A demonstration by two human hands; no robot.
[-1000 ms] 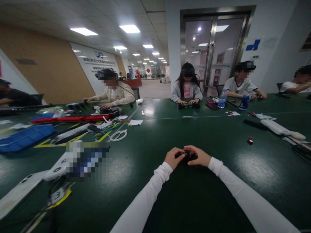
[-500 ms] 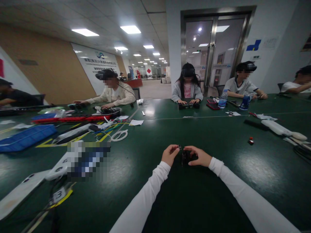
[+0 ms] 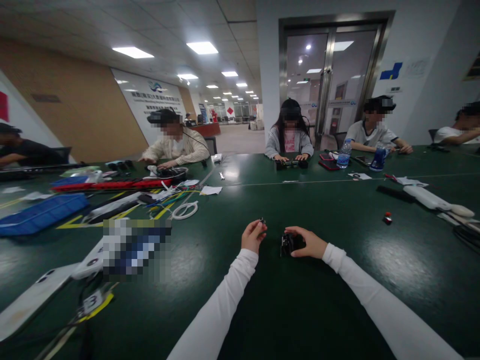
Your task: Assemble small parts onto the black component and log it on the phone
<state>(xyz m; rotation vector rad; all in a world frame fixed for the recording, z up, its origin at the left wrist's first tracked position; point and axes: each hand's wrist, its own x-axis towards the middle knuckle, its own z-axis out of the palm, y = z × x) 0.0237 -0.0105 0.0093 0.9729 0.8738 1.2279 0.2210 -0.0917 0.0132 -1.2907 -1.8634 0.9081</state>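
Observation:
My left hand [image 3: 253,236] is raised a little above the green table [image 3: 322,210] and pinches a tiny dark part [image 3: 262,220] between its fingertips. My right hand [image 3: 308,242] rests on the table and grips a small black device [image 3: 288,244]. The two hands are apart, the left one to the left of the device. Both arms wear white sleeves.
A small red piece [image 3: 386,218] lies to the right. A white coiled cable [image 3: 184,210], coloured wires, a blue tray [image 3: 41,212] and white phones [image 3: 35,295] sit at the left. A white tool [image 3: 427,196] lies at far right. Several people work across the table.
My left hand has pulled away to the left from the black device with the tiny part pinched in it. The right hand has stayed on the device.

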